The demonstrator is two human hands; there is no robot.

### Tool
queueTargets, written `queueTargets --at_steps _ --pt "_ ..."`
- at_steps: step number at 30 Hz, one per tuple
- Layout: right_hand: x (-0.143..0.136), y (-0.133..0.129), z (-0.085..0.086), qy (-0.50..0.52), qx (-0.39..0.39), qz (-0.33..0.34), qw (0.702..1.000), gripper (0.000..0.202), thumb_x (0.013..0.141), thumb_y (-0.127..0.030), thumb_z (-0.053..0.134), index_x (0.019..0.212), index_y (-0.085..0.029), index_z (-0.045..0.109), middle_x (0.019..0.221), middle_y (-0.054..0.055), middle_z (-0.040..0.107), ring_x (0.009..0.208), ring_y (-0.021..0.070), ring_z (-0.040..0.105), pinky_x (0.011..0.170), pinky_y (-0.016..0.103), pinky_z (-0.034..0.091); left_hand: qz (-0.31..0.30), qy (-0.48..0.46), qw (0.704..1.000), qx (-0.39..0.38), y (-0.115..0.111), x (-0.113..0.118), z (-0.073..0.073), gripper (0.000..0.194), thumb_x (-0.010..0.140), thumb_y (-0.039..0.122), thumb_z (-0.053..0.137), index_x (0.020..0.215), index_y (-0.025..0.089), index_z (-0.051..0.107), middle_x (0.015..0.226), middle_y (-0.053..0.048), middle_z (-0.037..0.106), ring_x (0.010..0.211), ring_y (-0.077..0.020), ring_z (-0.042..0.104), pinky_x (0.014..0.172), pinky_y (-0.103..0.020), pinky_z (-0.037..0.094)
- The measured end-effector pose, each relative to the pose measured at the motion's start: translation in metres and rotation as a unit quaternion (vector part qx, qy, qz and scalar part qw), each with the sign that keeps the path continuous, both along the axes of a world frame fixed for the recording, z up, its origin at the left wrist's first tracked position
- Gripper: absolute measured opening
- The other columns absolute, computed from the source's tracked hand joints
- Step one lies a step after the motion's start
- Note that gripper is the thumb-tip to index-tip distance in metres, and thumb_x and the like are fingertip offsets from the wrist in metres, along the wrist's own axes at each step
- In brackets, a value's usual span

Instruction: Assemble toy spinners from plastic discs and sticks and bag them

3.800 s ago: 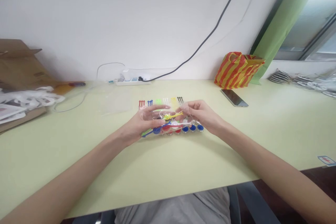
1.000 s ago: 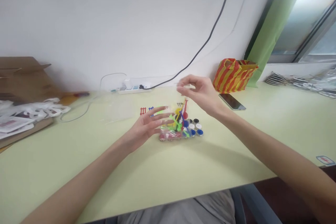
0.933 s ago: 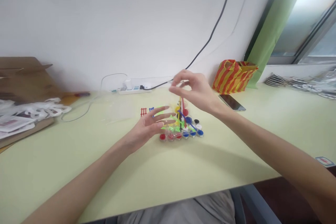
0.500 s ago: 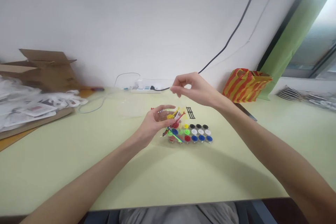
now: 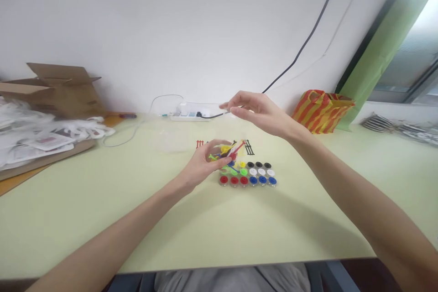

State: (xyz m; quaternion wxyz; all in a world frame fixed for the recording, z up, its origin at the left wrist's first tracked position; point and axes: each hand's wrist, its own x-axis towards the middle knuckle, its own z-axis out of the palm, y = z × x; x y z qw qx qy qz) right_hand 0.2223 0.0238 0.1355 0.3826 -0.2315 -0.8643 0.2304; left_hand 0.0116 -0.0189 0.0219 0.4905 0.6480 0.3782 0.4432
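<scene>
My left hand point(image 5: 210, 164) is curled round a cluster of small coloured plastic pieces point(image 5: 225, 149), in yellow, red, blue, green and white, with thin rods sticking out. Part of the cluster is hidden by my fingers. Just beneath it on the table stand rows of small clear pots with coloured discs on top point(image 5: 262, 179): red, green, yellow, blue, white and black. My right hand point(image 5: 255, 107) is raised above and to the right, its fingers stretched and apart, with nothing seen in them. Its fingertips are slightly blurred.
Black rods point(image 5: 250, 147) and red rods point(image 5: 200, 144) lie behind the pots. Further back sits a power strip point(image 5: 190, 117) with a black cable. Cardboard boxes point(image 5: 65, 89) and white plastic bags point(image 5: 82, 130) are at left. A red-yellow striped bag point(image 5: 316, 112) stands at right.
My right hand's fingers have straightened and opened, and the hand has shifted slightly right. The cluster in my left hand has turned, and more of the red discs and red rods now shows.
</scene>
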Motion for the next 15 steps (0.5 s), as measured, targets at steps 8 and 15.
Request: queueTargets --at_steps 8,15 --pt "0.001 -0.001 0.003 -0.053 0.013 -0.053 0.997 0.036 0.093 -0.053 0.067 0.082 -0.021 0.080 0.113 0.009 0.075 0.104 0.0231 0.066 0.089 0.035 0.047 0.018 0.043 0.998 0.041 0.000 0.000 -0.002 0.055 0.084 0.042 0.080 0.134 0.028 0.060 0.125 -0.008 0.072 0.114 -0.0292 0.071 0.094 -0.043 0.061" --pt "-0.014 -0.005 0.007 -0.042 0.064 -0.073 0.994 0.032 0.097 -0.037 0.064 0.073 -0.017 0.071 0.085 0.005 0.074 0.084 0.0176 0.064 0.084 0.034 0.045 0.006 0.059 0.995 0.077 -0.004 0.000 -0.003 0.049 0.088 0.038 0.076 0.133 0.033 0.057 0.146 -0.005 0.060 0.130 -0.0267 0.062 0.096 -0.035 0.059"
